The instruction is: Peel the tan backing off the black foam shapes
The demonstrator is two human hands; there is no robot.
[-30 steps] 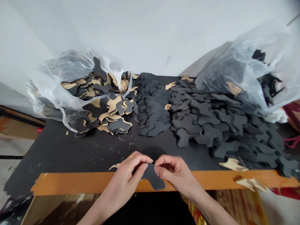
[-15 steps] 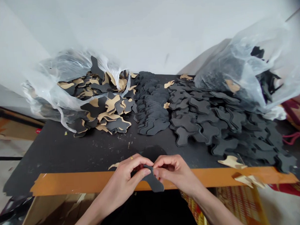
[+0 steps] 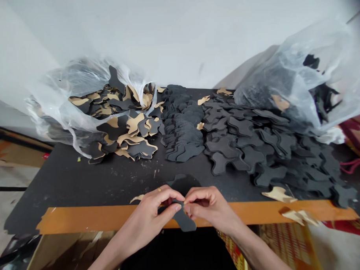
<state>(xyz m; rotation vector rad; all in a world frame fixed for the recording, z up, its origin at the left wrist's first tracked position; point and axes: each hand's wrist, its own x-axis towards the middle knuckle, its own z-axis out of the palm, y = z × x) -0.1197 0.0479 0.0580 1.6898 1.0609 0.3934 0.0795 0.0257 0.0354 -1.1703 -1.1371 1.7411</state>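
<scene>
Print on red packaging (image 3: 341, 227), low at right, too blurred to read. Left hand (image 3: 159, 206) pinches black cutout (image 3: 186, 223) between thumb and forefinger; right hand (image 3: 212, 208), thumb and forefinger drawn together, pinches its edge, close beside left fingertips. Cutout held over orange strip (image 3: 112, 218) along near edge of bench (image 3: 81, 185). Tan scraps (image 3: 279, 194) lie right of hands.

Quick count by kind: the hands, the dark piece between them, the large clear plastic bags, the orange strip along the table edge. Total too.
Hands: 2 (left hand, right hand)
Dark piece: 1
Bags: 2 (left bag, right bag)
Orange strip: 1
Total: 6
</scene>
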